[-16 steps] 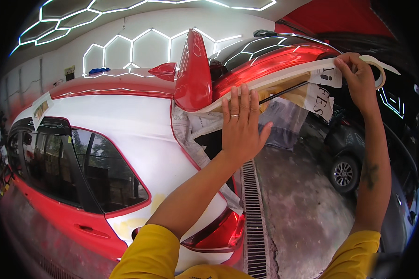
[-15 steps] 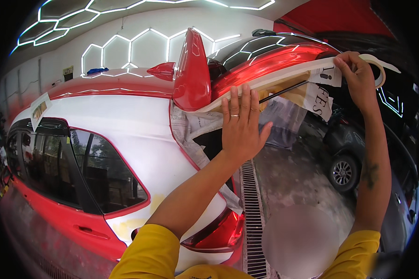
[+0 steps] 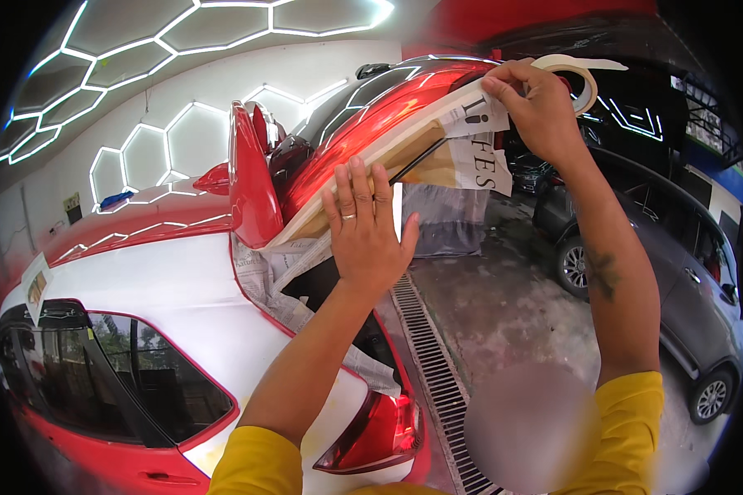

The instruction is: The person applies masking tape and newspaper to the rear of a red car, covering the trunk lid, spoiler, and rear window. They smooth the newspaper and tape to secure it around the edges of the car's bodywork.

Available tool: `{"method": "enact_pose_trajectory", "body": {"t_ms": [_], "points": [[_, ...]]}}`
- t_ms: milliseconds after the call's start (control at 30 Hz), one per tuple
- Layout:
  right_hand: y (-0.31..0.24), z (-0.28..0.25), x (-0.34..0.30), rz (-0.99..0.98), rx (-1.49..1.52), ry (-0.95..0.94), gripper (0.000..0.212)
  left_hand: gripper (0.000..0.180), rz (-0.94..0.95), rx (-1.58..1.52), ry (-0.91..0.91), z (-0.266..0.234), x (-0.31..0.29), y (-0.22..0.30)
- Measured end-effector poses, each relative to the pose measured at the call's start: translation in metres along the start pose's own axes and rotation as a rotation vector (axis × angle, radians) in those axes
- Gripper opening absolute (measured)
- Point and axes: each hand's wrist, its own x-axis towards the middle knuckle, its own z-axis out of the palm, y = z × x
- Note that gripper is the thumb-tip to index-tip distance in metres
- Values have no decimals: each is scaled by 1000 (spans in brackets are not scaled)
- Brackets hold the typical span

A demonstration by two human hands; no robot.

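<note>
A pale strip of masking tape (image 3: 417, 126) runs along the lower edge of the raised red tailgate (image 3: 363, 124). My left hand (image 3: 365, 247) lies flat over the tape and the paper below it, fingers stretched out, a ring on one finger. Farther along the same edge, the fingers of my right hand (image 3: 541, 107) pinch the masking tape near the top of a printed newspaper sheet (image 3: 476, 165). The tape roll (image 3: 590, 89) hangs just beyond that hand, with a loose end sticking out to the right. My right fingertips partly hide the tape.
White patches cover the car's side panel (image 3: 165, 272) above a red tail light (image 3: 371, 437). Newspaper (image 3: 260, 276) lines the tailgate opening. A black rod (image 3: 418, 161) slants beneath the tailgate. On the right stands a dark grey car (image 3: 636, 231); a floor grate (image 3: 437, 363) runs between.
The view has swung to the right, so the red car and both hands sit farther left. My left hand stays flat, slightly farther from the spoiler tip. The right still pinches the tape.
</note>
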Motion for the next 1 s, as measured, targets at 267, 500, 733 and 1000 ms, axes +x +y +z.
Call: {"method": "enact_pose_trajectory", "body": {"t_ms": [267,500,733,1000], "points": [[8,21,1,43,-16,122,24,104,202,-194,40,-4,65,35],[11,35,-3,-64,-122,305,24,106,306,-205,54,-4,105,51],[14,38,6,22,58,267,31,99,299,-111,42,1,132,51],[92,22,42,272,345,113,66,99,494,73,-171,-11,180,45]]}}
